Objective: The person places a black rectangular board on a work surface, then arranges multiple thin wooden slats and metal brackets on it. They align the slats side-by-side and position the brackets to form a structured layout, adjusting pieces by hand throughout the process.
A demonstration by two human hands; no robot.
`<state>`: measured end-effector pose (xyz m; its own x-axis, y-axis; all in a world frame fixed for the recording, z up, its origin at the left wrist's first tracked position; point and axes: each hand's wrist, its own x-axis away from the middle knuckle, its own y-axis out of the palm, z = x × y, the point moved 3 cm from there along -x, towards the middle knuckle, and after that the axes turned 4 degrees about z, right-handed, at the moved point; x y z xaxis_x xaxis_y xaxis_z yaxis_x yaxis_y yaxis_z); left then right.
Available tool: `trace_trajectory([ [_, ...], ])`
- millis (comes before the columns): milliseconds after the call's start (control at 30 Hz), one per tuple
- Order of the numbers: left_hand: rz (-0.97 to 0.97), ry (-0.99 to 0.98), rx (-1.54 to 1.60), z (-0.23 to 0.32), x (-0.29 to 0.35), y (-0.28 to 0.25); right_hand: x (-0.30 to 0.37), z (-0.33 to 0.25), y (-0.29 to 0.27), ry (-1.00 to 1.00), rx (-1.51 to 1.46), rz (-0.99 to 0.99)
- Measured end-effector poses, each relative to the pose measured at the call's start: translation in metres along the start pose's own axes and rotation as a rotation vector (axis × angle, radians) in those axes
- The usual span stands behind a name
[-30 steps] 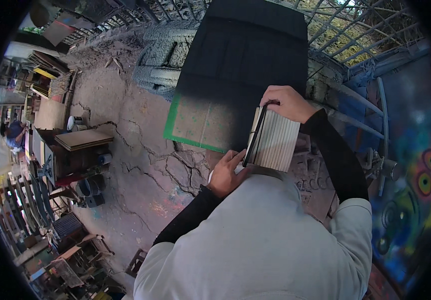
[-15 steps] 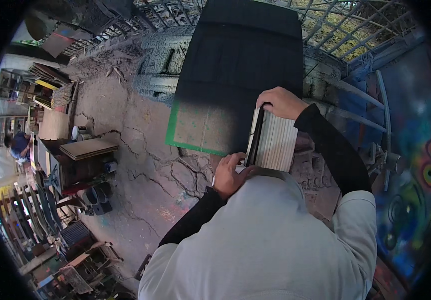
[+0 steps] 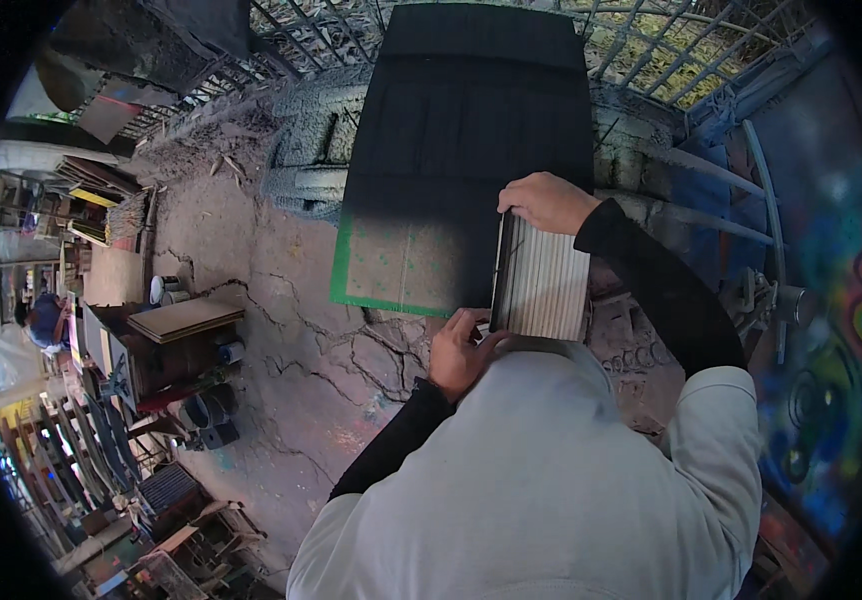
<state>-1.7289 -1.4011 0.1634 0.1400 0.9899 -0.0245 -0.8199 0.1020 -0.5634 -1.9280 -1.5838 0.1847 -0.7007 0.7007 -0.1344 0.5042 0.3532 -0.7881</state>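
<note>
A row of thin boards (image 3: 546, 285) stands packed together in front of me, their pale edges facing up. At its left side is a dark-faced thin board (image 3: 500, 262). My right hand (image 3: 549, 203) is closed over the far end of that board, fingers bent down over its corner. My left hand (image 3: 463, 350) holds the near end, with thumb and fingers curled at its corner. Part of the near end is hidden by my body. Beyond the boards lies a large black panel (image 3: 471, 110) with a speckled grey-brown patch and a green edge.
Cracked concrete floor (image 3: 281, 330) spreads to the left. A low stand carries flat boards (image 3: 186, 318) there, with cans (image 3: 166, 290) beside it. Another person (image 3: 46, 318) is at the far left. A metal-bar fence (image 3: 671, 50) runs behind, and a paint-covered wall (image 3: 831, 300) rises at right.
The dark gap between the leftmost board and the row has narrowed. My right hand has moved slightly left, while my left hand stays near the same corner.
</note>
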Motion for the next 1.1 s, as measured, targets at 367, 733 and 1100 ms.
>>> trace_trajectory([
  [367, -0.004, -0.009, 0.076, -0.003, 0.002, 0.000, 0.001, 0.001, 0.001, 0.053, 0.014, 0.015],
  [733, 0.005, 0.021, 0.130, 0.002, 0.003, -0.005, 0.015, -0.019, -0.027, 0.153, -0.204, 0.183],
  [1100, 0.109, 0.132, 0.170, 0.026, -0.009, -0.014, 0.109, -0.092, -0.082, 0.363, -0.838, 0.357],
])
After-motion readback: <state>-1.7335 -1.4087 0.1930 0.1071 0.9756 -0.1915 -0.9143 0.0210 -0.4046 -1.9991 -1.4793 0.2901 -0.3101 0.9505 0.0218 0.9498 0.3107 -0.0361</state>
